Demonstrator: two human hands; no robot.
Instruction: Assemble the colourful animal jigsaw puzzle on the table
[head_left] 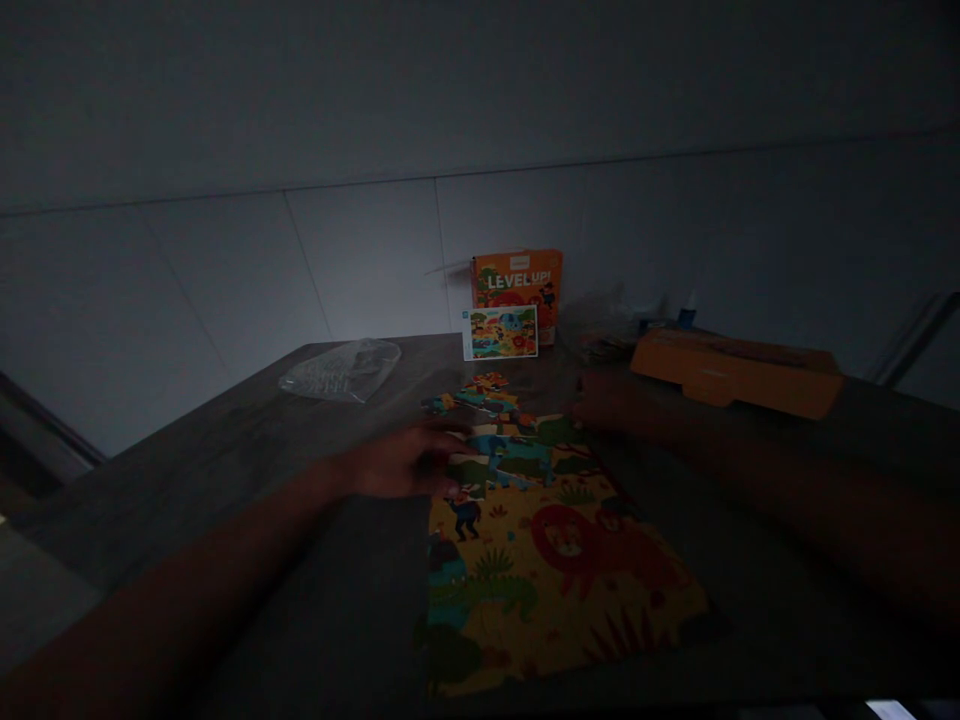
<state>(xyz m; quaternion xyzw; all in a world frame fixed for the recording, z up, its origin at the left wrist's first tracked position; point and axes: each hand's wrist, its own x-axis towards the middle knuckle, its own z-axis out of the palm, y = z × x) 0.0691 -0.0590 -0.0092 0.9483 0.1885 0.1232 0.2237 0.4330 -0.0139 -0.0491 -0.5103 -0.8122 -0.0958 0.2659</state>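
Observation:
A colourful animal jigsaw puzzle (510, 540) lies on the table, its joined near part showing a red lion and a green crocodile. My left hand (405, 462) is at the puzzle's left edge, thumb and fingers apart, the tips on or just over the pieces there. Beyond the far edge of the joined part lie several loose puzzle pieces (480, 397). My right hand (604, 400) is by the puzzle's far right corner; it is dark and smeared, and its fingers cannot be made out.
A small picture card (501, 333) leans against an orange "LEVEL UP!" box (517, 275) at the back by the wall. On the left lies a clear plastic bag (341, 370). An orange open box part (735, 370) sits at the right, with blurred clear plastic (600, 320) beside it.

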